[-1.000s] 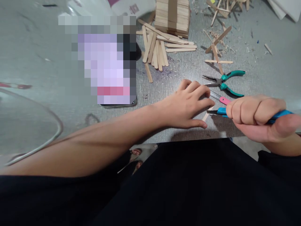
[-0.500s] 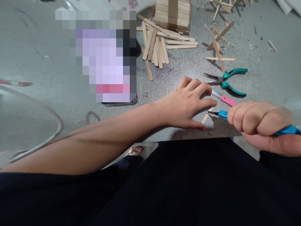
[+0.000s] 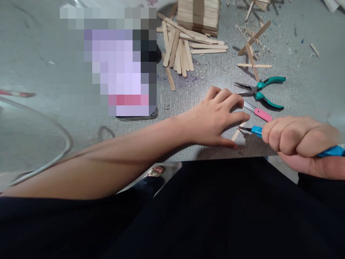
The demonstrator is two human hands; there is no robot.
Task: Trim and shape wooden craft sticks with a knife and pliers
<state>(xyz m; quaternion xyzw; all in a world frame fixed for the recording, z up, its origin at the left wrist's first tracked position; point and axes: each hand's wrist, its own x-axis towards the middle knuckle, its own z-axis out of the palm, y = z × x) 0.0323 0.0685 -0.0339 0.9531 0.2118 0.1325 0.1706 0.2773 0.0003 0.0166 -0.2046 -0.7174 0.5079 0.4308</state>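
Note:
My left hand (image 3: 218, 117) is palm down at the table's front edge, fingers spread. Its thumb and index fingertips press down the two ends of a short craft stick (image 3: 237, 134). My right hand (image 3: 299, 138) is wrapped in a fist round a blue utility knife (image 3: 257, 131). The dark blade tip touches or hovers just at the stick, between my left thumb and index finger; contact is hard to tell. Just beyond lies a pink-handled cutter (image 3: 262, 114), its blade partly under or behind my left fingers. Green-handled needle-nose pliers (image 3: 254, 90) lie open behind it.
Loose craft sticks (image 3: 179, 54) lie fanned before a banded stack of sticks (image 3: 198, 16). Joined stick pieces (image 3: 252, 55) stand at the back right among wood shavings. A blurred-out device (image 3: 121, 68) is left of centre. A pale cable (image 3: 60, 129) curves near my left forearm.
The view has shifted slightly. My left hand still presses the stick, and the knife tip stays at nearly the same spot on it.

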